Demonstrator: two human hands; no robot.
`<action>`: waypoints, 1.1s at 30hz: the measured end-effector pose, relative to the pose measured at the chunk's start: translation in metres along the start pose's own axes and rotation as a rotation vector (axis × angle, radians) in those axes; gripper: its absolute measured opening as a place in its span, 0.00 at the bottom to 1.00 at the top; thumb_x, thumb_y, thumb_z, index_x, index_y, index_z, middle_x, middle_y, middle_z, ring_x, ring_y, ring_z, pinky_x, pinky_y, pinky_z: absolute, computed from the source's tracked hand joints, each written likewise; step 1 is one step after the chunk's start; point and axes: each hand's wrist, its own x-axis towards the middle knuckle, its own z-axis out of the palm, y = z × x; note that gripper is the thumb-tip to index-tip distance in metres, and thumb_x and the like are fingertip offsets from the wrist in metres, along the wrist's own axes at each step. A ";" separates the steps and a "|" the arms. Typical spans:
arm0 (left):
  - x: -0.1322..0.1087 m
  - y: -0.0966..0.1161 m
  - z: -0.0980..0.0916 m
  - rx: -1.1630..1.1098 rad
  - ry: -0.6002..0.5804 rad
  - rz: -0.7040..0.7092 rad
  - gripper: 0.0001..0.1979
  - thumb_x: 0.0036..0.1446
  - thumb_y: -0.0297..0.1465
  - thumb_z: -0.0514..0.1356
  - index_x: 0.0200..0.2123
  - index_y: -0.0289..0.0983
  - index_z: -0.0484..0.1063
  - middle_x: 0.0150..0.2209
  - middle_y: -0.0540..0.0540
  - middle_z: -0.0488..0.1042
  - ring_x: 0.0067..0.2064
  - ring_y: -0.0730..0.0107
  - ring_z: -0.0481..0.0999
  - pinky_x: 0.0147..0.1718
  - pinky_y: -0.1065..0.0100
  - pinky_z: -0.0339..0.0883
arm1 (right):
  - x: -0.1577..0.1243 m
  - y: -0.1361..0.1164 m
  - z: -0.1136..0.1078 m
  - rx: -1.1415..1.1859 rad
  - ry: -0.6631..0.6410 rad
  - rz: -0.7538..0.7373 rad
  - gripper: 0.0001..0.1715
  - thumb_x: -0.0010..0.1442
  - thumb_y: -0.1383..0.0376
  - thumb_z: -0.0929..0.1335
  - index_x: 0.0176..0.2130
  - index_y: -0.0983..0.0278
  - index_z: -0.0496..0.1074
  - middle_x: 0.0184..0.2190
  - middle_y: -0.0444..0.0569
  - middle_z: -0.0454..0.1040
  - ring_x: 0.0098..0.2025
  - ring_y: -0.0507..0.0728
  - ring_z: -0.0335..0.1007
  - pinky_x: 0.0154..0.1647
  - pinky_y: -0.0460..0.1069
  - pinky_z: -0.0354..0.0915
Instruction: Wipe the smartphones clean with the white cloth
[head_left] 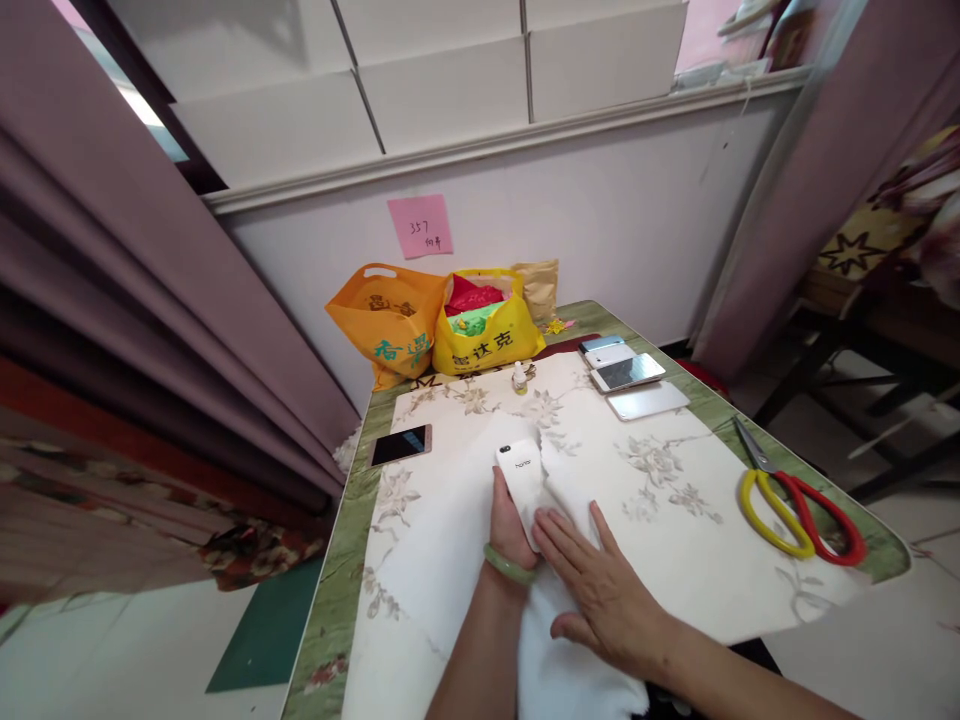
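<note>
A white phone point(519, 470) marked "honor" lies back side up, tilted, in my left hand point(511, 525), whose fingers wrap round its edge. A green bangle is on that wrist. My right hand point(592, 580) rests beside the phone's lower end with its fingers stretched out, fingertips at the phone's edge and on a white cloth point(559, 640). The cloth lies under my right hand and hangs toward the table's front. Part of the phone's lower half is hidden by my right fingers.
A dark-screened phone point(402, 445) lies at the left. Several phones point(630, 372) sit at the back right, scissors point(776, 500) at the right edge. An orange bag point(390, 320), a yellow bag point(487, 345) and a small bottle point(519, 378) stand at the back.
</note>
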 end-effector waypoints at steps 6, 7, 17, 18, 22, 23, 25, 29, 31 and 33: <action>-0.005 0.000 0.011 0.007 -0.001 -0.010 0.28 0.60 0.49 0.51 0.52 0.34 0.72 0.53 0.41 0.75 0.61 0.57 0.66 0.62 0.61 0.55 | 0.044 0.027 -0.004 -0.027 0.051 0.071 0.44 0.66 0.49 0.59 0.69 0.64 0.35 0.69 0.54 0.45 0.69 0.63 0.42 0.65 0.69 0.17; -0.005 0.000 0.013 0.008 0.013 0.031 0.26 0.62 0.46 0.50 0.52 0.35 0.73 0.54 0.43 0.73 0.62 0.61 0.64 0.63 0.64 0.54 | 0.055 0.032 -0.004 -0.039 0.069 0.108 0.43 0.67 0.50 0.59 0.69 0.63 0.35 0.69 0.54 0.44 0.69 0.62 0.41 0.65 0.69 0.18; -0.004 0.000 0.008 -0.016 0.006 0.036 0.30 0.59 0.50 0.52 0.50 0.32 0.74 0.50 0.40 0.76 0.58 0.56 0.70 0.60 0.61 0.59 | 0.024 0.007 0.005 -0.036 0.064 0.062 0.42 0.67 0.53 0.58 0.69 0.65 0.35 0.69 0.53 0.45 0.69 0.61 0.41 0.65 0.68 0.18; -0.004 0.000 0.007 -0.016 0.005 0.014 0.31 0.58 0.51 0.52 0.49 0.31 0.74 0.48 0.39 0.77 0.56 0.55 0.72 0.59 0.59 0.60 | 0.019 0.006 0.004 -0.030 0.050 0.036 0.41 0.67 0.53 0.58 0.69 0.64 0.36 0.68 0.52 0.47 0.69 0.61 0.42 0.65 0.68 0.17; -0.001 -0.001 0.007 -0.039 -0.018 -0.040 0.31 0.59 0.50 0.53 0.54 0.32 0.70 0.50 0.39 0.76 0.55 0.56 0.72 0.60 0.59 0.59 | 0.026 0.022 -0.002 -0.041 0.055 0.047 0.37 0.68 0.58 0.57 0.69 0.60 0.36 0.68 0.49 0.49 0.69 0.60 0.44 0.66 0.69 0.20; -0.001 -0.002 0.007 -0.047 -0.034 -0.046 0.30 0.60 0.49 0.52 0.56 0.33 0.69 0.53 0.40 0.75 0.56 0.57 0.71 0.60 0.59 0.59 | 0.032 0.028 -0.003 -0.044 0.068 0.076 0.36 0.69 0.58 0.57 0.69 0.59 0.36 0.68 0.49 0.49 0.69 0.60 0.44 0.66 0.69 0.22; -0.002 -0.004 0.007 -0.054 -0.081 -0.045 0.30 0.61 0.48 0.51 0.59 0.36 0.65 0.56 0.41 0.72 0.58 0.57 0.69 0.61 0.59 0.57 | 0.046 0.042 -0.003 -0.012 0.109 0.167 0.34 0.69 0.59 0.56 0.69 0.57 0.38 0.68 0.48 0.48 0.69 0.60 0.44 0.67 0.69 0.27; -0.003 -0.005 0.005 -0.040 -0.153 -0.066 0.32 0.60 0.50 0.50 0.59 0.34 0.66 0.54 0.39 0.73 0.58 0.52 0.70 0.59 0.55 0.58 | 0.054 0.060 0.003 0.302 0.359 0.433 0.28 0.68 0.60 0.56 0.66 0.60 0.55 0.63 0.50 0.61 0.64 0.58 0.58 0.64 0.61 0.53; -0.004 -0.004 0.004 -0.024 -0.107 -0.063 0.34 0.59 0.52 0.51 0.55 0.30 0.69 0.49 0.35 0.76 0.54 0.49 0.72 0.56 0.54 0.62 | 0.045 0.064 0.005 0.478 0.516 0.568 0.24 0.66 0.59 0.59 0.58 0.62 0.68 0.56 0.52 0.71 0.56 0.59 0.67 0.58 0.56 0.63; -0.004 -0.002 0.003 -0.008 -0.026 -0.043 0.34 0.58 0.53 0.52 0.53 0.29 0.70 0.46 0.34 0.77 0.51 0.49 0.75 0.52 0.52 0.65 | 0.029 0.065 0.004 0.592 0.606 0.669 0.22 0.64 0.58 0.62 0.52 0.62 0.73 0.50 0.52 0.75 0.50 0.59 0.72 0.53 0.54 0.67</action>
